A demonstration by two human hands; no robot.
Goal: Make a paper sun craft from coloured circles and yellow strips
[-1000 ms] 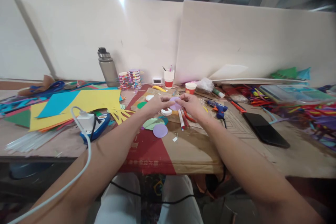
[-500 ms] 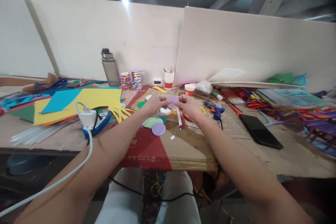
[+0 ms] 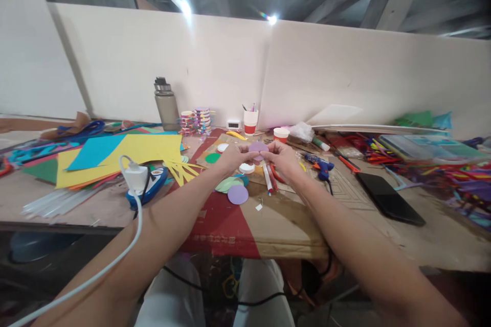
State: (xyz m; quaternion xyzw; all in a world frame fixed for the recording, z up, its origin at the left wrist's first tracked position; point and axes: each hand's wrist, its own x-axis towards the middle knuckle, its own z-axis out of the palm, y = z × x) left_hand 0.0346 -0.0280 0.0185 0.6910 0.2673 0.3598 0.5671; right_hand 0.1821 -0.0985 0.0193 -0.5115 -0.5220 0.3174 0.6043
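Observation:
Between both hands is a purple paper disc (image 3: 258, 148), raised over the cardboard. My left hand (image 3: 237, 156) pinches its left edge; my right hand (image 3: 281, 157) pinches the right edge. Below them, another purple disc (image 3: 238, 195) lies flat, partly over light green discs (image 3: 223, 185). A white disc (image 3: 246, 168) shows just under the hands, and a green disc (image 3: 212, 158) lies left of my left hand. Close to my right hand are red-and-white marker-like sticks (image 3: 269, 180). The fingertips behind the held disc are partly hidden.
Yellow and blue paper sheets (image 3: 153, 150) and a white plug on a blue power strip (image 3: 148, 186) lie left. A bottle (image 3: 166, 107) and paper cups (image 3: 250, 123) stand behind. A blue glue gun (image 3: 321, 165) and a black phone (image 3: 389, 198) are right. A white cable crosses my left forearm.
The view has shifted, so the table sits slightly lower and further right. The held purple disc now appears flatter, tilted away; both hands keep their pinch on it.

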